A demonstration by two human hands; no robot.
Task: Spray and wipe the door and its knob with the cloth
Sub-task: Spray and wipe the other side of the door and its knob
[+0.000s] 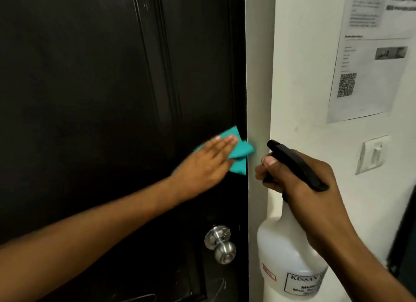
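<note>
A dark panelled door point(94, 81) fills the left of the view. My left hand point(202, 162) presses a teal cloth point(84, 152) flat against the door near its right edge, fingers straight. Below it a silver round knob point(221, 245) sticks out from the door. My right hand point(299, 189) grips the black trigger head of a white spray bottle point(290, 256), held upright beside the door frame, nozzle pointing left toward the door edge.
A white door frame point(258, 76) and a white wall point(304, 76) stand right of the door. Printed paper sheets point(369, 54) with a QR code hang on the wall. A light switch point(372, 154) sits below them. A dark object shows at the far right edge.
</note>
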